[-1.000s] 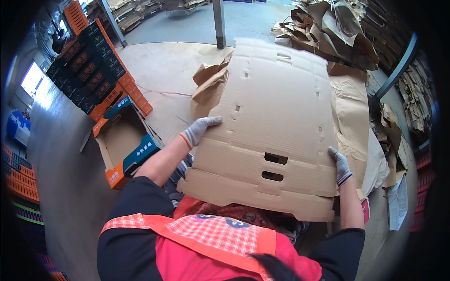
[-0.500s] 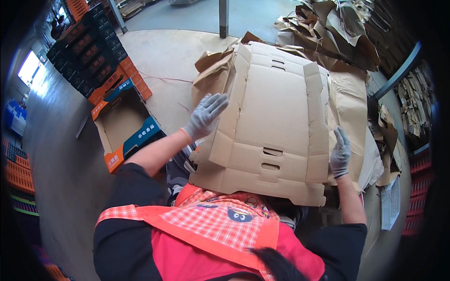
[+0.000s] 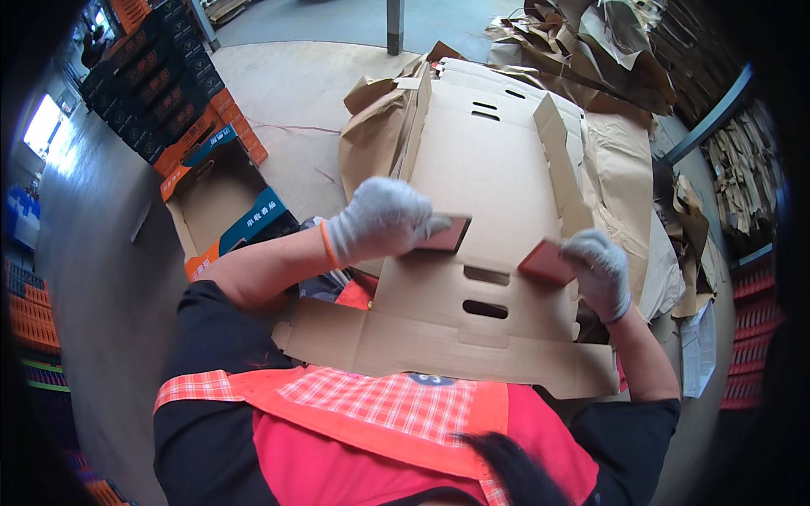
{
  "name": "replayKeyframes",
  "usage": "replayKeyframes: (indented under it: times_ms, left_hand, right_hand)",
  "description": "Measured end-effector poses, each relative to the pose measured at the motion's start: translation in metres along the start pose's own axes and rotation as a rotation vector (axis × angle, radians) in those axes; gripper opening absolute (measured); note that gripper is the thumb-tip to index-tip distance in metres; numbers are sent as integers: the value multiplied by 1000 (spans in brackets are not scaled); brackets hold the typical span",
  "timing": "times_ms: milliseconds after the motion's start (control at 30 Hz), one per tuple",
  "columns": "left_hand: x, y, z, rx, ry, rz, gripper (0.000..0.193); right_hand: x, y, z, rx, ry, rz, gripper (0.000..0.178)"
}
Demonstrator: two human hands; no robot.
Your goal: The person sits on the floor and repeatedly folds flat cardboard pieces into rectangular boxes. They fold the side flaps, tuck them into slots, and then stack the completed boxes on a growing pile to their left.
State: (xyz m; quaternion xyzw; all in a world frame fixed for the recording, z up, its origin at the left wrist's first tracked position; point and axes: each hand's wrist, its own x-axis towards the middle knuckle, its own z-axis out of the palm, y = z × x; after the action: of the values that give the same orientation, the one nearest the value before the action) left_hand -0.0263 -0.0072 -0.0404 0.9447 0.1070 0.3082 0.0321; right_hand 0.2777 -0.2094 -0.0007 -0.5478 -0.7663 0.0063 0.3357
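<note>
A flat brown cardboard box blank (image 3: 481,185) lies in front of me, its long left side panel (image 3: 416,126) and right side panel (image 3: 557,164) standing up. At the near left corner, my left hand (image 3: 380,218), in a grey glove, is closed on a small corner flap (image 3: 447,236) turned inward. My gloved right hand (image 3: 601,271) pinches the matching flap (image 3: 547,263) at the near right corner. Between the flaps and my apron, the near end panel (image 3: 439,346) lies spread out, with two slots just beyond it. Part of my left fingers is hidden behind the wrist and glove.
Crumpled brown paper (image 3: 620,169) hangs beside and under the blank. On the floor at left sits a finished open box (image 3: 224,211), near a tall stack of dark and orange boxes (image 3: 160,93). A metal post (image 3: 395,25) stands beyond; more waste paper (image 3: 582,51) is piled far right.
Both hands have come inward and toward me from the blank's outer sides and now grip its corner flaps. The side panels stand steeper, and the near end panel has spread flatter.
</note>
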Motion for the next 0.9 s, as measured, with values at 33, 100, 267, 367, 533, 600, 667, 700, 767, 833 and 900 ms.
replayKeyframes:
  times_ms: [33, 100, 267, 367, 533, 600, 667, 700, 767, 833, 900]
  left_hand:
    - [-10, 14, -9, 25, -285, 16, 44]
    - [-27, 42, -25, -518, -869, -69, 55]
    - [-16, 55, -34, -893, -1546, -232, 67]
    - [-5, 22, -11, -476, -1200, 15, 39]
    - [-24, -35, 42, 186, -376, -460, 57]
    - [-33, -30, 65, -904, -35, -931, 64]
    - [-37, -20, 79, -1426, 157, -1107, 67]
    - [-36, -11, 87, -1623, 229, -1141, 69]
    - [-31, 7, 96, -1898, 473, -1030, 71]
    - [-26, 23, 99, -2025, 562, -1047, 75]
    - [-22, 43, 102, -2213, 574, -841, 51]
  right_hand:
    - [-2, -17, -4, 75, -319, 162, 30]
    - [-10, -51, 2, 193, -877, 245, 41]
    - [-17, -64, 14, 391, -1494, 479, 39]
    - [-16, -27, 13, 268, -1124, 215, 27]
    - [-23, 45, 63, -86, 1, 289, 42]
    - [-33, 73, 99, 210, 363, 656, 45]
    - [-45, 103, 113, 691, 502, 841, 52]
    - [-51, 114, 113, 946, 560, 1027, 55]
    - [-52, 132, 86, 1205, 411, 1127, 68]
    - [-35, 128, 41, 1198, 455, 1084, 70]
    - [1, 100, -8, 1052, 362, 940, 70]
